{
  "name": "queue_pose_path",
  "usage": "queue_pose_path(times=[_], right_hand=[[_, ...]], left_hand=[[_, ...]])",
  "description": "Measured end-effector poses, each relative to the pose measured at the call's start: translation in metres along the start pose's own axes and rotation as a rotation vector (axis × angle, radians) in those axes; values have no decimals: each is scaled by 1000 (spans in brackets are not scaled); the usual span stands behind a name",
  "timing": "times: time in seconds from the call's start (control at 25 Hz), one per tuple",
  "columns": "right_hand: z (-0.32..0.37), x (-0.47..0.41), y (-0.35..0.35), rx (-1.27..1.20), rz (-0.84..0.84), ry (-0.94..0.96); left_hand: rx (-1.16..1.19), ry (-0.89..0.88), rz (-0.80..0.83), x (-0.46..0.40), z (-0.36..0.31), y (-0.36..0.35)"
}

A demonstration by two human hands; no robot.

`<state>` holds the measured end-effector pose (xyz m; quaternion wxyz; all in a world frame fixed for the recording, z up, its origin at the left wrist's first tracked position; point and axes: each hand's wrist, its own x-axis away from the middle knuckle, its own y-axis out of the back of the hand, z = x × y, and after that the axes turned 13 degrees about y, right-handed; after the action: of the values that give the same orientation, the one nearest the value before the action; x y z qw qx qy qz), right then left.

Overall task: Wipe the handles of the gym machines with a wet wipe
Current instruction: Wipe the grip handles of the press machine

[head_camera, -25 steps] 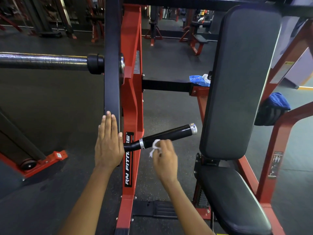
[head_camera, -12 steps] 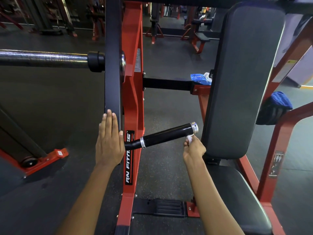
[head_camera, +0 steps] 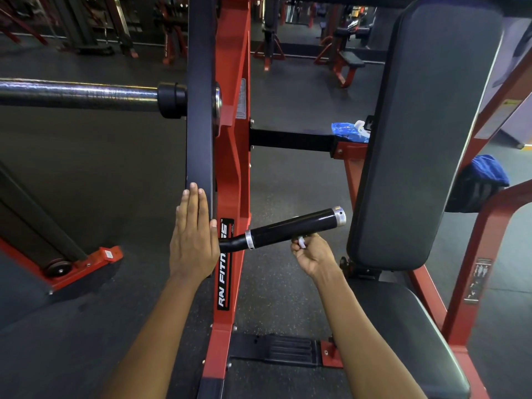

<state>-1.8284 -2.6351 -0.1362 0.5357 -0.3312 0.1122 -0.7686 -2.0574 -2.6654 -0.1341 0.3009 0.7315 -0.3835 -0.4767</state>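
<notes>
Both our hands are busy: our left hand (head_camera: pixel 193 236) lies flat with straight fingers against the dark upright plate (head_camera: pixel 200 110) of the red machine frame (head_camera: pixel 231 156), and our right hand (head_camera: pixel 312 253) curls under the handle (head_camera: pixel 290 228), pinching a small white wet wipe (head_camera: pixel 301 242) against its underside near the middle. We judge the wipe to be light, soft and damp, so it is best kept bunched between the fingertips, while the handle is a stiff, fixed tube that will not give under pressure. Its grip looks smooth, glossy and black, with a silver ring at each end, and beside it stands a padded black backrest (head_camera: pixel 426 133).
</notes>
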Motion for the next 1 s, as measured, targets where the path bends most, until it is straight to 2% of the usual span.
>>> queue_pose_path(times=[0.24,0.36,0.44,0.6,0.72,0.8,0.88,1.0], right_hand=[[-46,15,-26,85,51,-48],[-60,26,-36,210,89,-38],[-61,30,-34,423,102,23],[-40,41,-25,1029,116,162],[-14,46,-32,1227,210,248],[2,52,-48,1201,272,329],[13,62,-68,1027,329,414],[17,84,-101,951,467,560]], left_hand=[[10,2,13,0,-1,1],[30,5,24,-1,-2,3],[39,6,36,0,-2,4],[58,8,62,-1,-3,9],[144,38,98,-1,-7,21],[190,47,137,3,-6,33],[250,87,167,6,-2,47],[377,260,173,4,14,77]])
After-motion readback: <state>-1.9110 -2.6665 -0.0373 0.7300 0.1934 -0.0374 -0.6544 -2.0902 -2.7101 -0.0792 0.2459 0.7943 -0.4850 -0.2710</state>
